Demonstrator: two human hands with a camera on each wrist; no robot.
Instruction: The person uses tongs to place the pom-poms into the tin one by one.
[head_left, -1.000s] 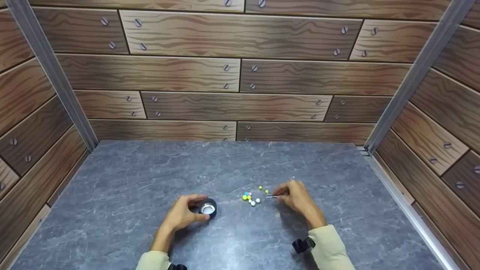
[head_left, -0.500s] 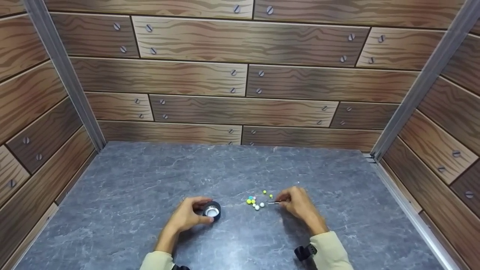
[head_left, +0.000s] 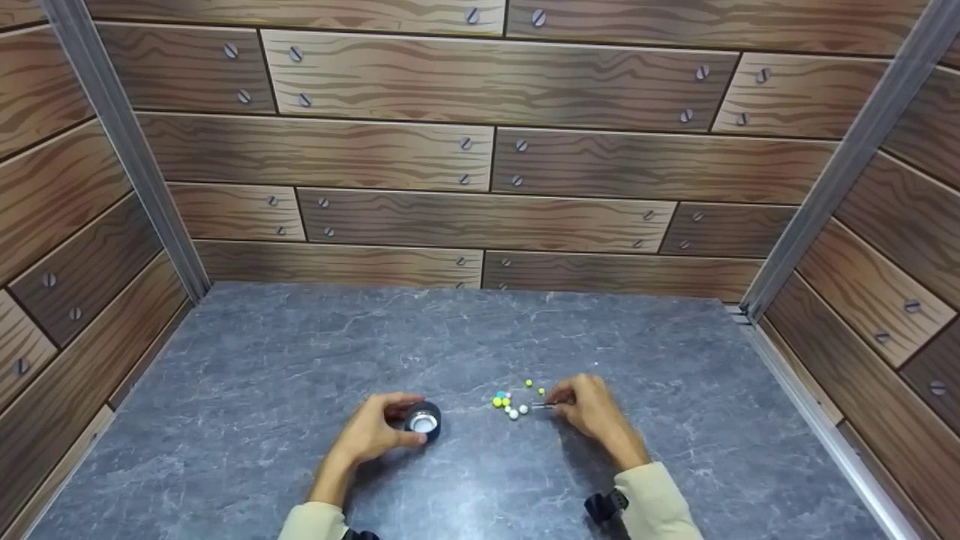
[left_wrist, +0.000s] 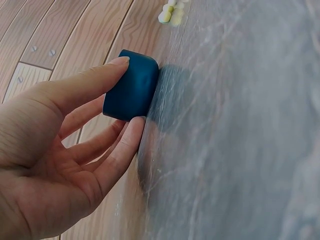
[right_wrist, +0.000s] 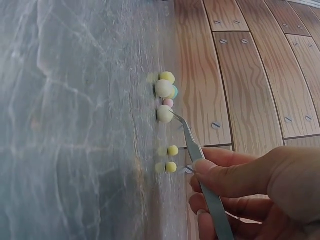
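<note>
My left hand (head_left: 375,429) holds a small round dark cup (head_left: 424,422) on the table, thumb on one side and fingers on the other. In the left wrist view the cup (left_wrist: 132,86) looks dark blue, its base at the table surface. My right hand (head_left: 591,409) pinches metal tweezers (right_wrist: 200,172) between thumb and fingers. In the right wrist view their curved tips overlap a white ball (right_wrist: 164,114). Several small balls lie in a loose cluster left of the tweezers, among them a yellow ball (head_left: 497,403) and a blue ball (head_left: 501,394).
Two small yellow-green balls, a farther one (head_left: 529,383) and a nearer one (head_left: 541,391), lie apart behind the cluster. The grey marbled table (head_left: 337,337) is bounded by a wood-patterned back wall (head_left: 390,157) and side walls with metal corner posts.
The head view has shifted slightly. My right hand with the tweezers has edged a little left toward the white balls. The left hand keeps its hold on the cup.
</note>
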